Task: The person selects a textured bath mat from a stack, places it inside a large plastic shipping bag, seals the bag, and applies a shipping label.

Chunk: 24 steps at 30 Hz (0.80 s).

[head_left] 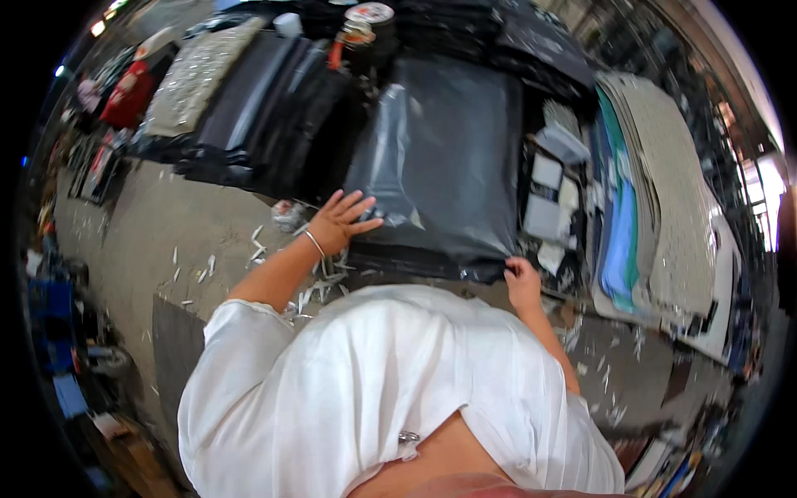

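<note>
A large black plastic-wrapped package (448,158) lies flat in front of me, its glossy film creased along the left side. My left hand (339,222) rests at its near left edge, fingers spread, the fingertips on the film. At the near right corner, my right hand (521,280) pinches the plastic film between thumb and fingers. Other dark sheets or bags show beneath the package's near edge.
Left stands a pile of dark folded packs (257,100) beside a silvery grey pack (203,79). A tape roll (369,12) sits beyond. Right are small white boxes (544,203) and stacked grey sheets (664,166). White scraps litter the floor (199,224).
</note>
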Tool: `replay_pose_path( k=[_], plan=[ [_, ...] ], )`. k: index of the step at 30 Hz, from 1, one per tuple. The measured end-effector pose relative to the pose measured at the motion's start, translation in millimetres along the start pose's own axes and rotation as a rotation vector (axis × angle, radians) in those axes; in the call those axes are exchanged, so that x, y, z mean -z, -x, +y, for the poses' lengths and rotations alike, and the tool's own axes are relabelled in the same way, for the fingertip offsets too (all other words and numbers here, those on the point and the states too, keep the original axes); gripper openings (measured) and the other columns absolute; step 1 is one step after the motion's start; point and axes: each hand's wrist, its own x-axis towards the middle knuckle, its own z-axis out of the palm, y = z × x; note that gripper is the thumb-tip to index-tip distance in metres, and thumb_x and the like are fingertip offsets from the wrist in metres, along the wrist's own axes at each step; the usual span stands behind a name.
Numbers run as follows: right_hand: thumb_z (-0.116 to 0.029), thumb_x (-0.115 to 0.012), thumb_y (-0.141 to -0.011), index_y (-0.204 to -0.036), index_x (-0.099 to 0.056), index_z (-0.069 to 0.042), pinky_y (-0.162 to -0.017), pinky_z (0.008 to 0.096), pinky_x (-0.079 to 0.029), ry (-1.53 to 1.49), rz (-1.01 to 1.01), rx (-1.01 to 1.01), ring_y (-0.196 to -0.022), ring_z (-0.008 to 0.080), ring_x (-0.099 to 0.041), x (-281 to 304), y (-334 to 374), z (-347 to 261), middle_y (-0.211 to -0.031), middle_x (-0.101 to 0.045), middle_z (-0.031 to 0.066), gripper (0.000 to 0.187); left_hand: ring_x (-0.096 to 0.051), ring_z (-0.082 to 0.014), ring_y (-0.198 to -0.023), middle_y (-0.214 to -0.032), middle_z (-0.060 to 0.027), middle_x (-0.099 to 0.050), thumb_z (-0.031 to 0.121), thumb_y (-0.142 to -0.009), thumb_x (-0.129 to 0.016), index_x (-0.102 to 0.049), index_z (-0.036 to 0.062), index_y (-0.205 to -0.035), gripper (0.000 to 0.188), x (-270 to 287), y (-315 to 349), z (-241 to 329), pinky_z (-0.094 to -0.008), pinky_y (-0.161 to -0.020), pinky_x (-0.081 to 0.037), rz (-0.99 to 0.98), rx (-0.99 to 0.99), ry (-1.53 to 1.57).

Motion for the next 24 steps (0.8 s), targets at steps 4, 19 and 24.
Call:
replay_pose_path(
  k=[4, 19, 24],
  plan=[
    [-0.01, -0.068, -0.08, -0.086, -0.062, -0.003, -0.066, 0.0364, -0.048, 0.161, -0.004, -0.018, -0.07, 0.0273, -0.061, 16, 12, -7, -0.076, -0.063, 0.0129, 0.012, -0.022, -0.029, -0.145, -0.156, -0.0039, -0.028, 0.004, -0.074, -0.059, -0.051, 0.0367, -0.136, 0.07, -5, -11, -1, -0.0488, -0.117, -0.02, -0.109, -0.198, 0.011],
    [-0.021, -0.064, -0.084, -0.135, -0.046, -0.009, -0.096, 0.0442, -0.045, 0.911, -0.512, -0.429, -0.12, 0.0317, -0.051, 49, 86, 78, -0.142, -0.043, 0.0116, 0.055, -0.022, -0.0217, -0.145, -0.155, 0.0046, -0.031, 0.009, -0.081, -0.056, -0.055, 0.0262, -0.135, 0.056, 2, -16, 1, -0.0489, -0.118, -0.018, -0.191, -0.306, 0.001],
    [-0.009, -0.065, -0.075, -0.12, -0.062, -0.014, -0.096, 0.0415, -0.042, 0.826, -0.204, 0.85, -0.125, 0.0271, -0.048, 39, -34, -8, -0.136, -0.052, 0.0042, 0.046, -0.021, -0.0184, -0.146, -0.154, 0.0093, -0.032, 0.007, -0.082, -0.056, -0.05, 0.0253, -0.139, 0.061, 6, -24, -6, -0.0484, -0.119, -0.017, -0.309, -0.383, 0.022]
  ],
)
